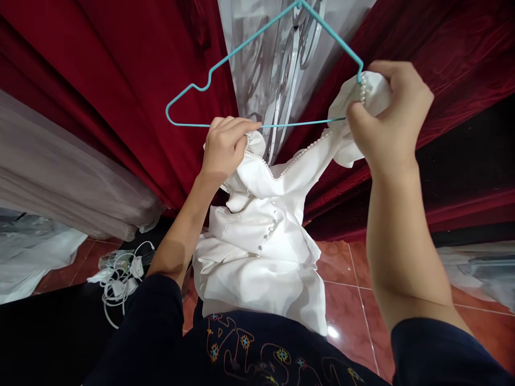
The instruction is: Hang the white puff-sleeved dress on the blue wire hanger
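Note:
A white dress with pearl trim along its neckline and a row of small buttons hangs in front of me. Above it is a light blue hanger. My right hand grips the dress's right-hand shoulder part, where the hanger's notched end meets the pearl strap. My left hand is closed on the other shoulder part, just under the hanger's bottom bar. The hanger's left end sticks out bare beyond that hand. Fabric covers part of the bar near my right hand.
Dark red curtains hang on both sides. Behind the hanger, shiny clear plastic hangs between them. White cables lie tangled at lower left. Pale sheer fabric hangs at left, above the red tiled floor.

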`<move>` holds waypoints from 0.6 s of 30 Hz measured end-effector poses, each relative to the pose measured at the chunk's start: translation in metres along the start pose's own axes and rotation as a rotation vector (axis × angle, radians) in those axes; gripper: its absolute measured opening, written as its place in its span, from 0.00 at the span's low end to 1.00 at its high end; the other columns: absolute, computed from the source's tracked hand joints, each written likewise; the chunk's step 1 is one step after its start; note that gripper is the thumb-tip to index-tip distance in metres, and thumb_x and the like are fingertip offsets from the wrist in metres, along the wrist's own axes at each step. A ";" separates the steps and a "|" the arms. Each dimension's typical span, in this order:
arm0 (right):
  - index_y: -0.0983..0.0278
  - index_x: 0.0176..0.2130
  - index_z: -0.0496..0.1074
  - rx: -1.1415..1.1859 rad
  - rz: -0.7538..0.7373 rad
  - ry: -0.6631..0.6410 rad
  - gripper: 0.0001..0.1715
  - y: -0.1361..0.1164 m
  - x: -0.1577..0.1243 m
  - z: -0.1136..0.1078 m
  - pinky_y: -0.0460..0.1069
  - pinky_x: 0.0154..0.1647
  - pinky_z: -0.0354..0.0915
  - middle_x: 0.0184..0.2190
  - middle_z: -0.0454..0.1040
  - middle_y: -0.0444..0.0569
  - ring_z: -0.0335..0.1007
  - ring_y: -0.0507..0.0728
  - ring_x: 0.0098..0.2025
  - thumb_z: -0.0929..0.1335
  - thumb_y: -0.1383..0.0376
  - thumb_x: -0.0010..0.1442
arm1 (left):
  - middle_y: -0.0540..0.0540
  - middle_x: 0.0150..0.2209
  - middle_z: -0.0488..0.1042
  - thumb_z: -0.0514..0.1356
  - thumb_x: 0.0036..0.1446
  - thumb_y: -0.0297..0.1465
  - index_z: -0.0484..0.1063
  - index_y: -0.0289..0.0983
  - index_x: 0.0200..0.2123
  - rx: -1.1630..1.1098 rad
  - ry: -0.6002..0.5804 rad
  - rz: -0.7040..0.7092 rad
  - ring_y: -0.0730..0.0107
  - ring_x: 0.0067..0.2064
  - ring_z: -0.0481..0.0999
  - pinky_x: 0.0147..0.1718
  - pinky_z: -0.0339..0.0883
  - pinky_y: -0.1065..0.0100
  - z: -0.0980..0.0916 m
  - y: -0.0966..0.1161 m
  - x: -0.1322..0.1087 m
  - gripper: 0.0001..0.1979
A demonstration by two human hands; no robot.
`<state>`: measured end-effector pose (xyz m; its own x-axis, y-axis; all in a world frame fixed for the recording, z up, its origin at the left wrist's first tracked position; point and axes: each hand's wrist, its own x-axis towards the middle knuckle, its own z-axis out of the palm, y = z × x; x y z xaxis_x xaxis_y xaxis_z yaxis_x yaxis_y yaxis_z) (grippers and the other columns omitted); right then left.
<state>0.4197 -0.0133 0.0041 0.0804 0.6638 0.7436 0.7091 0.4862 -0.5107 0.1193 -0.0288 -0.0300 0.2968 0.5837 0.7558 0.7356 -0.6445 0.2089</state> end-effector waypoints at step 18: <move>0.54 0.35 0.80 0.104 -0.171 -0.343 0.14 0.045 -0.042 -0.020 0.53 0.32 0.66 0.31 0.81 0.47 0.73 0.56 0.30 0.67 0.69 0.52 | 0.53 0.49 0.83 0.52 0.64 0.19 0.81 0.46 0.47 -0.066 -0.033 -0.075 0.60 0.51 0.81 0.61 0.68 0.49 -0.007 -0.001 0.005 0.22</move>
<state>0.4621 -0.0309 -0.0415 -0.2840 0.7107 0.6436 0.6161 0.6496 -0.4455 0.1159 -0.0290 -0.0222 0.2629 0.6470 0.7158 0.7153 -0.6285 0.3054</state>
